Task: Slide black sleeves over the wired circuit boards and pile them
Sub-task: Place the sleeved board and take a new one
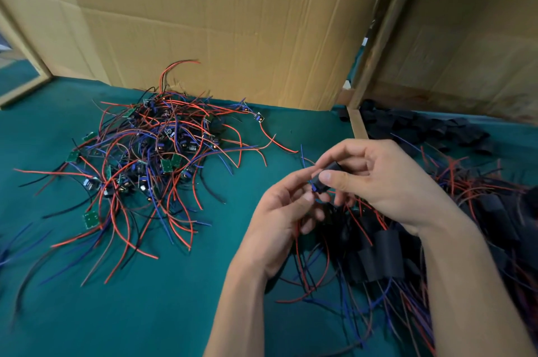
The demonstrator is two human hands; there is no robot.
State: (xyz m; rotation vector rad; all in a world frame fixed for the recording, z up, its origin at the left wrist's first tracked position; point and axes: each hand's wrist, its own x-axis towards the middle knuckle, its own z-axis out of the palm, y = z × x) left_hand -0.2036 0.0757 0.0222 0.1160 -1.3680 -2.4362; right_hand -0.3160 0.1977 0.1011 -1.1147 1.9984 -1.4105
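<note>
The right hand pinches a black sleeve between thumb and curled fingers, holding it above the green table, right of centre. The left hand meets it from below, its fingertips curled and pinching the near end of a board, where a bit of blue shows at the sleeve's mouth. How far the board sits inside the sleeve cannot be told; the fingers cover most of it. Red and dark wires trail down from the left hand's grip toward the table.

On the left of the table lies a loose pile of bare boards, small green boards tangled in red, blue and black wires that fan outward in every direction. Well apart from it, under and to the right of the hands, lies a second heap, the sleeved pile, where black sleeves overlap among red and blue wires. Farther back on the right, past a wooden strip, a spread of loose black sleeves, the spare sleeves, lies on the table against the cardboard.

A large creased cardboard sheet stands along the back of the table, and a second carton with red print stands at the right, behind the wooden strip.
</note>
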